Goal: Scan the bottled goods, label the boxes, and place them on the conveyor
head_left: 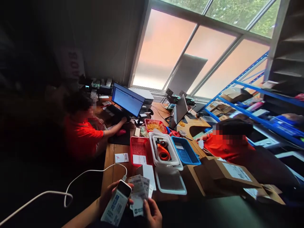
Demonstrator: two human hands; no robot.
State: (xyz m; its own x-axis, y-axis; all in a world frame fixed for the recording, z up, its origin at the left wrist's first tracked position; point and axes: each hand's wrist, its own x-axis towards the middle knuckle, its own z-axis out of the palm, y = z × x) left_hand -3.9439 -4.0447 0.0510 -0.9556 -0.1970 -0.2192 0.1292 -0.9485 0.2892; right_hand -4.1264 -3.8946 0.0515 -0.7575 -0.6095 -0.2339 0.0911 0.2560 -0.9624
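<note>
My left hand [108, 196] is closed around a white handheld device [117, 202] with a dark screen and barcode stickers; a white cable [71, 185] runs from it off to the left. My right hand [152, 213] pinches a fan of printed paper labels [140, 191] right beside the device. Both hands hover over the near edge of a wooden table [111, 158].
On the table sit a red basket [139, 148], a white basket [174, 158] holding an orange tape dispenser [163, 153], a blue basket [186, 152], a white tray [169, 182] and cardboard boxes [228, 174]. Two people in red shirts sit at computers. Blue shelving stands right.
</note>
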